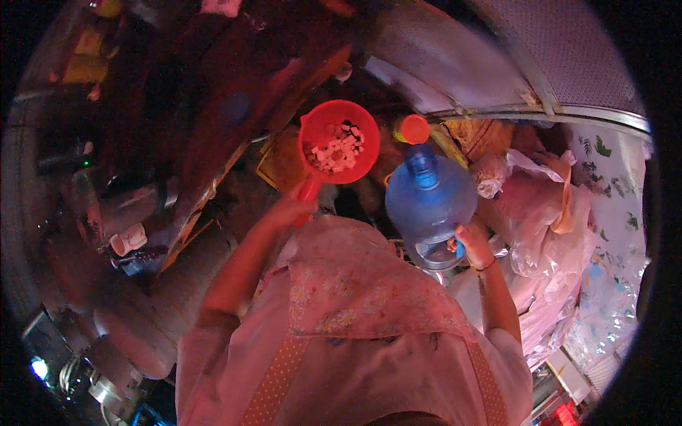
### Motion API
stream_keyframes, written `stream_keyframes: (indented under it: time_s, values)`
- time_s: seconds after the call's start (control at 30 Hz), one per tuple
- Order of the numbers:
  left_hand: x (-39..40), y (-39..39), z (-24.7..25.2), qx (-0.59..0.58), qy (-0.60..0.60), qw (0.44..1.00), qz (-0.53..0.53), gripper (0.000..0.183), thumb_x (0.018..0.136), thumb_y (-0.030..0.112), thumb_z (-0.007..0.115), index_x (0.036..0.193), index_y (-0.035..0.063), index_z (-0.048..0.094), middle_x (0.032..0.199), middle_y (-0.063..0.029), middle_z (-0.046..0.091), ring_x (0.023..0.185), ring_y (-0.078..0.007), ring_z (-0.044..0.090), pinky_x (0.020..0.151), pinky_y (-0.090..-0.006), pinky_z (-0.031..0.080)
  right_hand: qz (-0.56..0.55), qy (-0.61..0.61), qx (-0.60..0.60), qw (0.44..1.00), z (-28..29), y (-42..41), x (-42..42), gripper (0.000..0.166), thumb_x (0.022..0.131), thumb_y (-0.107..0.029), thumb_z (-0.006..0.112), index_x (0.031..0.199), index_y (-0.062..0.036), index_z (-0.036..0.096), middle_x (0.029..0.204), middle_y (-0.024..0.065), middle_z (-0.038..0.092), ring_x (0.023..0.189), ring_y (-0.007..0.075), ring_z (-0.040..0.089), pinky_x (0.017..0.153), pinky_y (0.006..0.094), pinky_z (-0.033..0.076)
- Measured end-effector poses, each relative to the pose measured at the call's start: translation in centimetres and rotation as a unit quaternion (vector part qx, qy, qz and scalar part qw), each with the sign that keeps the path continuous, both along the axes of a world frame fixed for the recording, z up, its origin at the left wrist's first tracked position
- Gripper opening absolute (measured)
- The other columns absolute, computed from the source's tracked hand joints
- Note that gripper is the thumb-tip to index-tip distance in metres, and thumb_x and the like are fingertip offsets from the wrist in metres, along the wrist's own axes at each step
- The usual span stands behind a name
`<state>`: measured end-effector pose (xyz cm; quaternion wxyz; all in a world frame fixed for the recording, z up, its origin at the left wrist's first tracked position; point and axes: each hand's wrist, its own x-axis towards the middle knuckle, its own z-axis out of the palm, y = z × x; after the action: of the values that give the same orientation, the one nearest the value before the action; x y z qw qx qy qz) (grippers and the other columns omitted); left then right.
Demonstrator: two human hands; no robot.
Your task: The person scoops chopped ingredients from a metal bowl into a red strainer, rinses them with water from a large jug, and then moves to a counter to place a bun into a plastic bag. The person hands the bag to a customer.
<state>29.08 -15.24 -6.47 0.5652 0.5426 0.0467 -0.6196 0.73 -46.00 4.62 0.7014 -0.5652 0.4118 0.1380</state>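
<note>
In my left hand (291,209) is the handle of a red plastic dipper (367,122), held out in front of me. Small pale cubed pieces (341,150) lie in its bowl; what they are made of is hard to tell. My right hand (471,242) grips the handle of a large clear blue plastic water jug (402,199). The jug's neck tilts away from me and its mouth appears uncapped. Just beyond that neck is an orange round lid or cap (415,129). The dipper and the jug are apart from each other.
Crumpled plastic bags (549,229) are heaped at my right, beside a wall or sheet with a leaf pattern (599,175). A long wooden edge (213,186) runs diagonally at left, with a pink cup (129,239) near it. Behind the dipper stands a yellow crate (274,165).
</note>
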Motion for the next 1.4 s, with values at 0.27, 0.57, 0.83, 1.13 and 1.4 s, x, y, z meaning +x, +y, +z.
stream_keyframes:
  time_s: [0.27, 0.57, 0.83, 1.13, 1.4]
  values:
    - [-0.4, 2.3, -0.5, -0.019, 0.008, 1.000, -0.010, 0.070, 0.072, 0.011, 0.067, 0.133, 0.0099, 0.034, 0.087, -0.0019, 0.053, 0.063, -0.0108, 0.052, 0.054, -0.0246, 0.044, 0.179, 0.097, -0.076, 0.976, 0.0, 1.1, 3.8, 0.054, 0.079, -0.059, 0.058, 0.058, -0.0096, 0.049, 0.054, -0.0022, 0.046, 0.049, 0.0081, 0.042, 0.045, 0.0247, 0.034]
    - [-1.4, 2.8, 0.6, -0.037, -0.009, 0.999, 0.001, 0.070, 0.070, 0.011, 0.065, 0.132, 0.0057, 0.033, 0.083, -0.0036, 0.052, 0.065, -0.0110, 0.053, 0.055, -0.0255, 0.045, 0.251, 0.138, -0.129, 0.949, -0.7, 1.4, 5.4, 0.056, 0.082, -0.056, 0.056, 0.054, -0.0080, 0.047, 0.052, -0.0004, 0.046, 0.047, 0.0079, 0.042, 0.045, 0.0241, 0.034]
    - [-1.5, 1.6, 1.5, -0.028, 0.021, 0.999, -0.003, 0.069, 0.071, 0.007, 0.064, 0.133, 0.0070, 0.033, 0.087, -0.0056, 0.053, 0.062, -0.0110, 0.054, 0.053, -0.0246, 0.045, 0.229, 0.149, -0.120, 0.954, 0.4, 1.7, 5.2, 0.057, 0.078, -0.060, 0.058, 0.056, -0.0081, 0.052, 0.054, -0.0003, 0.050, 0.048, 0.0093, 0.046, 0.044, 0.0268, 0.036]
    - [-1.8, 0.4, 0.5, -0.056, 0.030, 0.998, -0.019, 0.069, 0.072, 0.006, 0.063, 0.133, 0.0079, 0.032, 0.078, -0.0041, 0.055, 0.059, -0.0119, 0.054, 0.053, -0.0265, 0.045, 0.208, 0.174, -0.111, 0.956, 0.2, 1.7, 3.9, 0.059, 0.076, -0.063, 0.058, 0.057, -0.0072, 0.053, 0.053, 0.0006, 0.051, 0.048, 0.0099, 0.048, 0.046, 0.0270, 0.039]
    - [-2.2, -0.2, -0.3, -0.054, 0.033, 0.998, -0.014, 0.068, 0.072, 0.004, 0.062, 0.133, 0.0074, 0.032, 0.075, -0.0048, 0.055, 0.059, -0.0118, 0.055, 0.052, -0.0262, 0.045, 0.217, 0.186, -0.113, 0.952, -0.8, 1.2, 2.5, 0.064, 0.073, -0.068, 0.058, 0.055, -0.0060, 0.052, 0.051, 0.0020, 0.051, 0.047, 0.0114, 0.050, 0.045, 0.0275, 0.040]
